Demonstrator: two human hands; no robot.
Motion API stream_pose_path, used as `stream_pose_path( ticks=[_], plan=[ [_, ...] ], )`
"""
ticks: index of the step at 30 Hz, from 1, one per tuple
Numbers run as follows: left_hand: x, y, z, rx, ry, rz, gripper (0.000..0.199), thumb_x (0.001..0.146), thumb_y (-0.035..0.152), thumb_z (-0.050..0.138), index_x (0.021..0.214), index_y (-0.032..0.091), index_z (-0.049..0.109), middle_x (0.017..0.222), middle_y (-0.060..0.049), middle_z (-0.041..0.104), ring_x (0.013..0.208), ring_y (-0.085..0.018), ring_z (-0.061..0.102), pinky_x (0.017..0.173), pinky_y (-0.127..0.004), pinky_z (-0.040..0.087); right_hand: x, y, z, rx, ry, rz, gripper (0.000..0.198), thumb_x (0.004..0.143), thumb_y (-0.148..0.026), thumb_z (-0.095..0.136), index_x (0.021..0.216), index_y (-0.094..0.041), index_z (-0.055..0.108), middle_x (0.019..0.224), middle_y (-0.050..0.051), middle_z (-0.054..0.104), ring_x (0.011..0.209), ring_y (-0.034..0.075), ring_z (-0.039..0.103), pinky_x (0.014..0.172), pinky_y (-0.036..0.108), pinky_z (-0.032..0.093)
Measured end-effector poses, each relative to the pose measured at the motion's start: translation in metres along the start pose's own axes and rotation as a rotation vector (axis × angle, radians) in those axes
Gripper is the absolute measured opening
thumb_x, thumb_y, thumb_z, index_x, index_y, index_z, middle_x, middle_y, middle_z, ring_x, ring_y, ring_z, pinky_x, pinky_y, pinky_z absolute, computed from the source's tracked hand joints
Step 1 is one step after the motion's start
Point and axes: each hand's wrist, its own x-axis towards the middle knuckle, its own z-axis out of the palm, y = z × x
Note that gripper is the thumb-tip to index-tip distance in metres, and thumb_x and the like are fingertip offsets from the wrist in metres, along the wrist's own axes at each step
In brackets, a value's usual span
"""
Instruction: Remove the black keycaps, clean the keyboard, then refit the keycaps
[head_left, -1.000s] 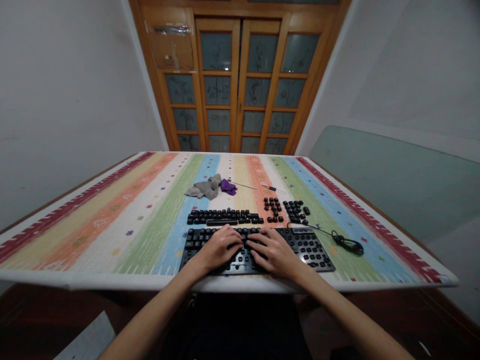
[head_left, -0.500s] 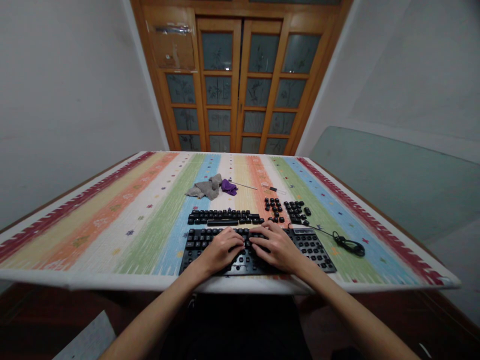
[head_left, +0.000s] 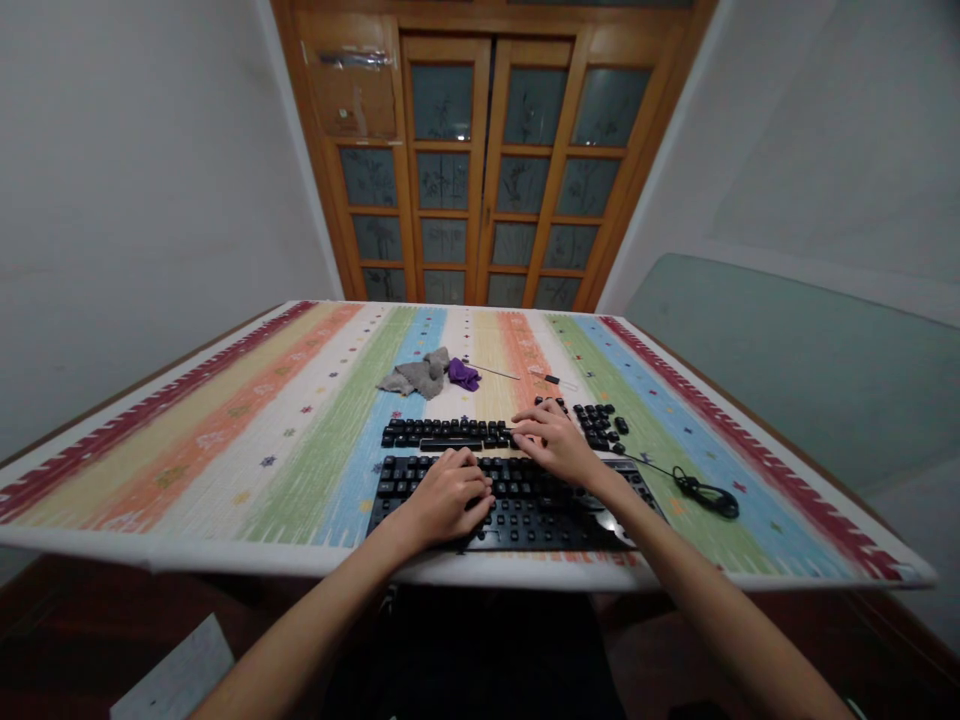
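A black keyboard [head_left: 517, 515] lies near the table's front edge. Keycaps sit on its back rows, while its front and right parts show bare key sockets. My left hand [head_left: 450, 497] rests on the middle of the keyboard with bent fingers, thumb and index tips close together; whatever lies between them is hidden. Just behind the keyboard, a row of loose black keycaps [head_left: 420, 428] includes a long space bar [head_left: 451, 445]. My right hand [head_left: 555, 440] reaches to the right end of this row, its fingertips closed on a keycap [head_left: 512, 434]. The hand partly covers another keycap group.
More loose keycaps [head_left: 598, 425] lie at the right. A coiled black cable [head_left: 705, 492] rests beyond them. Farther back are a grey cloth [head_left: 420, 376], a purple cloth [head_left: 464, 375], a thin rod [head_left: 491, 371] and a small dark piece [head_left: 552, 379]. A striped tablecloth [head_left: 300, 450] covers the table.
My right hand has moved off the keyboard, away from me, to the loose keycaps behind it. My left hand stays on the keyboard. The view has shifted slightly.
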Motion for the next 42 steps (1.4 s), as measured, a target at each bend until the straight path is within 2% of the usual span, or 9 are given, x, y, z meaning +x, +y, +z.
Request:
stream_pose_path(
  ticks=[8,13,17,20,24,27,34,38,42],
  plan=[
    [-0.005,0.006,0.008,0.084,-0.046,0.021,0.018,0.092,0.025,0.058,0.080,0.015,0.069,0.081,-0.007,0.069,0.089,-0.023,0.055,0.084,-0.039,0.043,0.017,0.034,0.014,-0.020,-0.134,0.080,0.019,0.088,-0.019,0.059,0.079,-0.018,0.076,0.091,0.008,0.074,0.087,0.023,0.061,0.084,0.040,0.047],
    [0.000,0.000,-0.014,-0.097,-0.047,0.001,0.016,0.092,0.028,0.059,0.092,0.018,0.072,0.093,-0.006,0.073,0.097,-0.022,0.056,0.089,-0.038,0.045,0.018,0.046,0.015,-0.023,-0.179,0.126,0.018,0.084,-0.015,0.059,0.079,-0.018,0.076,0.087,0.007,0.075,0.084,0.023,0.063,0.082,0.039,0.047],
    [0.000,-0.040,-0.049,-0.115,0.110,-0.133,0.023,0.096,0.029,0.051,0.091,0.018,0.071,0.093,-0.007,0.072,0.093,-0.020,0.059,0.090,-0.037,0.047,0.012,0.046,0.013,-0.018,-0.201,0.115,0.019,0.084,-0.014,0.058,0.081,-0.019,0.076,0.089,0.007,0.076,0.083,0.023,0.064,0.081,0.038,0.047],
    [-0.008,-0.088,-0.070,-0.041,0.171,-0.348,0.024,0.093,0.034,0.052,0.097,0.020,0.071,0.098,-0.007,0.072,0.093,-0.022,0.062,0.090,-0.038,0.048,0.007,0.045,0.010,-0.001,-0.198,0.101,0.020,0.085,-0.017,0.057,0.081,-0.020,0.076,0.089,0.007,0.076,0.083,0.023,0.063,0.081,0.038,0.047],
    [-0.023,-0.143,-0.080,-0.071,0.010,-0.517,0.034,0.084,0.043,0.058,0.104,0.019,0.071,0.104,-0.008,0.073,0.094,-0.024,0.063,0.084,-0.036,0.052,0.002,0.042,0.008,0.028,-0.197,0.098,0.020,0.087,-0.019,0.057,0.082,-0.020,0.076,0.088,0.007,0.075,0.082,0.022,0.063,0.082,0.039,0.047],
    [-0.028,-0.163,-0.078,-0.145,-0.105,-0.559,0.040,0.081,0.047,0.058,0.104,0.018,0.073,0.109,-0.009,0.073,0.093,-0.025,0.065,0.078,-0.033,0.053,0.002,0.039,0.007,0.041,-0.192,0.103,0.020,0.088,-0.020,0.057,0.083,-0.019,0.076,0.087,0.007,0.075,0.083,0.022,0.063,0.081,0.038,0.047],
    [-0.020,-0.174,-0.069,-0.194,-0.158,-0.512,0.032,0.077,0.049,0.061,0.076,0.020,0.074,0.089,-0.007,0.075,0.087,-0.024,0.066,0.088,-0.037,0.051,0.013,0.033,0.009,0.040,-0.184,0.082,0.018,0.087,-0.018,0.058,0.085,-0.020,0.076,0.090,0.007,0.075,0.088,0.023,0.063,0.082,0.037,0.049],
    [-0.019,-0.174,-0.068,-0.178,-0.151,-0.539,0.031,0.075,0.049,0.064,0.073,0.019,0.072,0.084,-0.008,0.074,0.082,-0.023,0.066,0.083,-0.037,0.052,0.022,0.027,0.013,0.055,-0.205,0.073,0.017,0.087,-0.017,0.058,0.086,-0.018,0.075,0.091,0.008,0.075,0.089,0.023,0.064,0.082,0.037,0.049],
    [-0.022,-0.165,-0.073,-0.180,-0.046,-0.582,0.032,0.078,0.049,0.063,0.078,0.018,0.071,0.084,-0.008,0.073,0.080,-0.023,0.066,0.077,-0.035,0.053,0.036,0.018,0.022,0.084,-0.185,0.048,0.018,0.088,-0.016,0.058,0.086,-0.019,0.075,0.089,0.007,0.075,0.088,0.022,0.065,0.083,0.037,0.049]
  ],
)
